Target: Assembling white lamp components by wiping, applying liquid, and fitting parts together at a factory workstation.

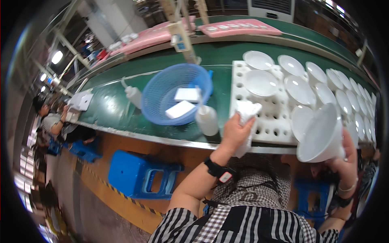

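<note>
My left hand [236,131] is closed around a crumpled white cloth [246,111], held over the near left corner of a white pegboard-like rack [269,121] full of round holes. In my right hand [346,156] is a glossy white bowl [320,135], tilted on its side with its opening turned toward the left; the fingers grip it from the underside and partly hide behind it. Rows of similar white bowls [261,83] sit on the rack, from its left part to the far right. Several holes near my left hand carry no bowl.
Left of the rack stand a white squeeze bottle [207,120] and a blue mesh basket [152,95] holding white blocks [180,109]. Another bottle [133,96] is beyond it. Blue stools [129,174] stand below the green table [109,107]. A person [56,123] sits at the far left.
</note>
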`<state>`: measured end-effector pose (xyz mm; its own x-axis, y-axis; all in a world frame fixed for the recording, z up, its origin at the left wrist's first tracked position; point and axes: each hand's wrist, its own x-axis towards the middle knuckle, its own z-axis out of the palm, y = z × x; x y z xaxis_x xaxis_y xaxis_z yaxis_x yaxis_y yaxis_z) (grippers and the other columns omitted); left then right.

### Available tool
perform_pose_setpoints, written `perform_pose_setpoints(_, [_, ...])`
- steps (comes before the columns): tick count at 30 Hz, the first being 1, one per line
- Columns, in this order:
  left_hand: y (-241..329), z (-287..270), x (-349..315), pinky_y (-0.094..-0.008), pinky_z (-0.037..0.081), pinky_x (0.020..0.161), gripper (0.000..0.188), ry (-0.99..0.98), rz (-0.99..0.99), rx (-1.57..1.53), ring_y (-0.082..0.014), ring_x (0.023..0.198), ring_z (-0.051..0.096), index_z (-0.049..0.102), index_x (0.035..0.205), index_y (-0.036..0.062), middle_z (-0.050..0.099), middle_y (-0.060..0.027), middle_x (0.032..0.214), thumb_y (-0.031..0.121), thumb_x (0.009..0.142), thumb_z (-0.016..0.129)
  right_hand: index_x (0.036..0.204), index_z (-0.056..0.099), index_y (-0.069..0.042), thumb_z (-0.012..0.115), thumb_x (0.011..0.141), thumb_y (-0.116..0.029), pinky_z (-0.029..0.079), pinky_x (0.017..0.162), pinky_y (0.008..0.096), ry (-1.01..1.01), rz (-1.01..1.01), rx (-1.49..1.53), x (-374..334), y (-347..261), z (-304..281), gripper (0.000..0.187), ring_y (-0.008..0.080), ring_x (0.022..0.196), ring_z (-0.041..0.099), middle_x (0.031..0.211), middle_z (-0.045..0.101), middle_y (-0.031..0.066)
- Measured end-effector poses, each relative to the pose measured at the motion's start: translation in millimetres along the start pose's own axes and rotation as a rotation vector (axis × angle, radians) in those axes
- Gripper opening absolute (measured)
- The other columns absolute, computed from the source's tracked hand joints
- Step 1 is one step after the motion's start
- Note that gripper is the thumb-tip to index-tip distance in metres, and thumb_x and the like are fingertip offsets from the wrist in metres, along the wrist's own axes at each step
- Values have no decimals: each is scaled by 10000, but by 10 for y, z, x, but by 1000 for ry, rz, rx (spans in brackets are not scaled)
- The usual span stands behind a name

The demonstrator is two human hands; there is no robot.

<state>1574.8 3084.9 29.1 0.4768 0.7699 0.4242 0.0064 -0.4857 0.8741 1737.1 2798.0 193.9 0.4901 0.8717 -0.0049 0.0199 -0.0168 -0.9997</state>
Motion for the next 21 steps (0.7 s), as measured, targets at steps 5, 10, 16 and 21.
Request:
perform_pose_setpoints(5, [-9,-28,9,-399,501,738,394,-11,-32,-34,-386,868,626,586,1097,24,650,-203,951,279,811,677,1422,308,-20,705,733,-449,345,408,129,47,-161,-347,548,-204,-177,904,23,613,523,900,598,17])
perform_pose_setpoints(10, [-17,-50,0,-396,495,771,379,-12,71,-97,-393,913,607,578,1129,42,635,-187,1021,226,810,666,1424,308,-31,698,742,-461,342,387,121,-11,-119,-362,826,-135,-62,896,14,624,534,877,602,23])
perform_pose_setpoints(16, [-21,-86,-7,-407,495,761,360,-13,97,-98,-389,904,603,588,1087,37,628,-186,1002,226,796,682,1406,347,-28,725,715,-439,397,461,129,37,-213,-390,843,-84,223,888,47,658,572,875,605,20])
perform_pose_setpoints(21, [-66,-52,-28,-413,502,724,342,19,183,11,-383,859,608,601,1043,40,627,-181,968,235,780,698,1396,371,-31,754,694,-417,400,489,143,18,-176,-504,858,-228,448,889,55,690,578,899,623,30])
